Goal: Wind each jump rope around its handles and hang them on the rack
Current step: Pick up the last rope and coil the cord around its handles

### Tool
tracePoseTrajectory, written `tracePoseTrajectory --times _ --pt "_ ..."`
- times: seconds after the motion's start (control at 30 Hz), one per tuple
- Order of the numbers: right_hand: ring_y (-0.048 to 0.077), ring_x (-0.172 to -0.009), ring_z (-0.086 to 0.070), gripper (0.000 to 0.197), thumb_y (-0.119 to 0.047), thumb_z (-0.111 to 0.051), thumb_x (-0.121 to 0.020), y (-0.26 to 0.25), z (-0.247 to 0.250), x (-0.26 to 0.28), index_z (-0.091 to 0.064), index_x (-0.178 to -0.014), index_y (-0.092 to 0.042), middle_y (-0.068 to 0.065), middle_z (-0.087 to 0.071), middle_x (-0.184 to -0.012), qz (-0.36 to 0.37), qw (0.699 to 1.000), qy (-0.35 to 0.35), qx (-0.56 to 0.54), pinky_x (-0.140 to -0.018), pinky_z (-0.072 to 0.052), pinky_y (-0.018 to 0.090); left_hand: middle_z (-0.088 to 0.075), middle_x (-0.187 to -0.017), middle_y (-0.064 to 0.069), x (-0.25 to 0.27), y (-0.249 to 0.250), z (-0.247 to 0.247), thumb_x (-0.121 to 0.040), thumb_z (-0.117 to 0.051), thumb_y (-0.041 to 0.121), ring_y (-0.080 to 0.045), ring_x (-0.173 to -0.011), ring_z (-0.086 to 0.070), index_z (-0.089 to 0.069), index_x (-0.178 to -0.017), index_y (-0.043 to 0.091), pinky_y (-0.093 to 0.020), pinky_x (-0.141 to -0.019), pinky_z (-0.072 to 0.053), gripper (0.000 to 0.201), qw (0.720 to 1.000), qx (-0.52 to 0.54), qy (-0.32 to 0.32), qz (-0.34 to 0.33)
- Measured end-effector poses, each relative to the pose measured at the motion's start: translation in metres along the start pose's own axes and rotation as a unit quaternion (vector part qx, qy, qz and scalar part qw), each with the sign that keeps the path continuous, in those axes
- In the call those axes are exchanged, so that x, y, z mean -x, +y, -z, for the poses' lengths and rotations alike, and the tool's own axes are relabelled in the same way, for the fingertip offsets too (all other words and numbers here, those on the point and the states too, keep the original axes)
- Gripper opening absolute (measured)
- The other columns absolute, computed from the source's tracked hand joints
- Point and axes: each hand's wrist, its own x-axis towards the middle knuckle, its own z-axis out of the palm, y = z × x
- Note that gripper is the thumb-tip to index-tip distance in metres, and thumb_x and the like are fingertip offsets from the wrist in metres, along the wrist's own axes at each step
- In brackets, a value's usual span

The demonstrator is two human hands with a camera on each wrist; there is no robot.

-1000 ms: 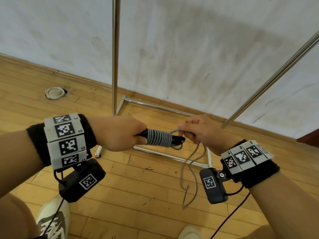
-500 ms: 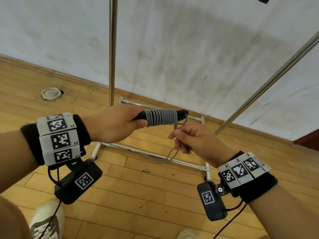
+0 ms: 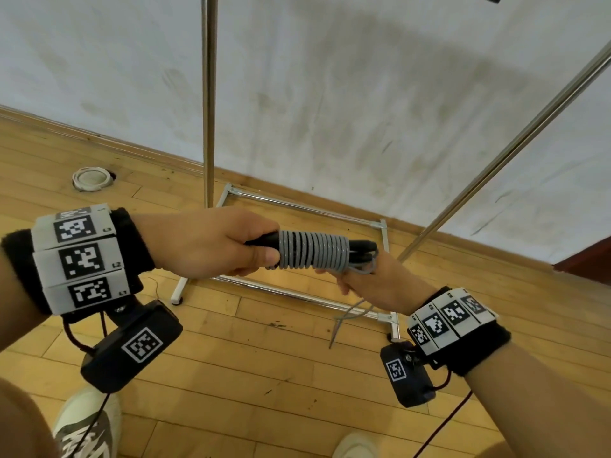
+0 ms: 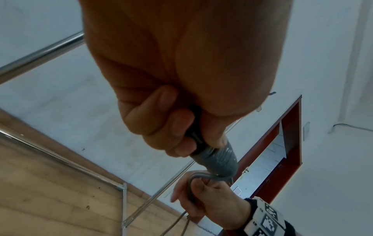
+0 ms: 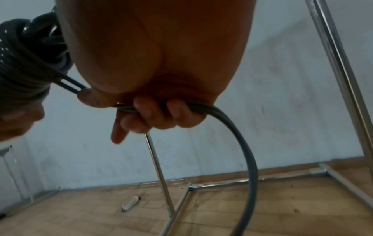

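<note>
Left hand is clenching the black handles wrapped in grey rope, right hand is grasping the loose rope end, metal rack is standing behind.

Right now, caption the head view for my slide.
Left hand grips black handles coiled in grey jump rope; right hand holds slack.

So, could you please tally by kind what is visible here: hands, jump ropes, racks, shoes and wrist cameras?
Hands: 2, the left hand and the right hand
Jump ropes: 1, the grey jump rope
Racks: 1, the metal rack
Shoes: 2, the left shoe and the right shoe
Wrist cameras: 2, and
Total: 8
</note>
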Motion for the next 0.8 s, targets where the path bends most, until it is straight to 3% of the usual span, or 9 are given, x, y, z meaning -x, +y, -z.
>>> tracePoseTrajectory --times 0.13,0.23,0.33,0.43,0.53,0.63,0.8 --pt "0.006 -0.062 -0.059 0.019 -0.008 -0.061 -0.089 0.002 0.007 -0.003 -0.065 -0.076 -0.022 -0.012 -0.064 -0.068 0.017 0.996 -0.011 0.081 -0.059 -0.052 0.031 -0.052 -0.062 0.014 0.002 -0.001 -0.001 -0.101 -0.050 0.029 -0.004 -0.056 -0.045 -0.051 -0.081 0.025 -0.022 -0.057 -0.040 0.020 0.997 -0.052 -0.046 0.030" --pt "0.000 -0.053 -0.050 0.018 -0.025 -0.065 -0.091 -0.003 0.010 -0.002 -0.060 -0.074 -0.026 -0.017 -0.061 -0.061 0.005 0.997 -0.003 0.075 -0.053 -0.043 0.016 -0.052 -0.063 0.013 0.002 -0.003 -0.004 -0.100 -0.050 0.033 -0.003 -0.056 -0.045 -0.052 -0.082 0.026 -0.020 -0.057 -0.040 0.020 0.991 -0.090 -0.074 0.061" --pt "0.009 -0.052 -0.049 0.021 -0.023 -0.059 -0.096 -0.013 0.013 -0.001 -0.060 -0.076 -0.016 -0.008 -0.059 -0.060 0.004 0.999 -0.007 0.047 -0.050 -0.041 0.020 -0.054 -0.061 0.016 0.000 -0.004 -0.006 -0.100 -0.048 0.038 0.001 -0.053 -0.047 -0.051 -0.082 0.029 -0.015 -0.053 -0.040 0.020 0.983 -0.147 -0.082 0.079" --pt "0.017 -0.054 -0.043 0.035 -0.030 -0.049 -0.101 -0.022 0.013 -0.003 -0.065 -0.077 -0.011 0.001 -0.054 -0.061 -0.041 0.999 0.015 -0.021 -0.051 -0.036 0.027 -0.055 -0.066 0.012 -0.003 -0.006 -0.010 -0.100 -0.047 0.042 0.003 -0.053 -0.049 -0.050 -0.083 0.033 -0.015 -0.054 -0.038 0.019 0.972 -0.198 -0.081 0.092" --pt "0.011 -0.047 -0.040 0.045 -0.032 -0.047 -0.103 -0.028 0.013 -0.006 -0.069 -0.070 -0.012 0.001 -0.054 -0.055 -0.058 0.997 0.044 -0.037 -0.048 -0.032 0.023 -0.058 -0.070 0.009 -0.007 -0.009 -0.011 -0.100 -0.047 0.042 -0.002 -0.056 -0.052 -0.049 -0.083 0.034 -0.020 -0.056 -0.040 0.018 0.968 -0.226 -0.053 0.097" --pt "0.008 -0.042 -0.038 0.036 -0.024 -0.056 -0.098 -0.031 0.017 -0.006 -0.071 -0.068 -0.010 0.002 -0.054 -0.052 -0.052 0.994 0.071 -0.068 -0.043 -0.033 0.017 -0.058 -0.071 0.007 -0.010 -0.011 -0.009 -0.100 -0.047 0.042 -0.006 -0.057 -0.053 -0.047 -0.084 0.033 -0.018 -0.052 -0.038 0.018 0.963 -0.252 0.006 0.095" --pt "0.012 -0.045 -0.045 0.029 -0.022 -0.062 -0.095 -0.034 0.020 -0.003 -0.067 -0.069 -0.011 0.004 -0.060 -0.057 -0.050 0.993 0.059 -0.092 -0.044 -0.037 0.019 -0.054 -0.069 0.009 -0.009 -0.013 -0.009 -0.100 -0.046 0.041 -0.006 -0.054 -0.051 -0.040 -0.082 0.034 -0.015 -0.046 -0.033 0.020 0.946 -0.300 0.095 0.083"
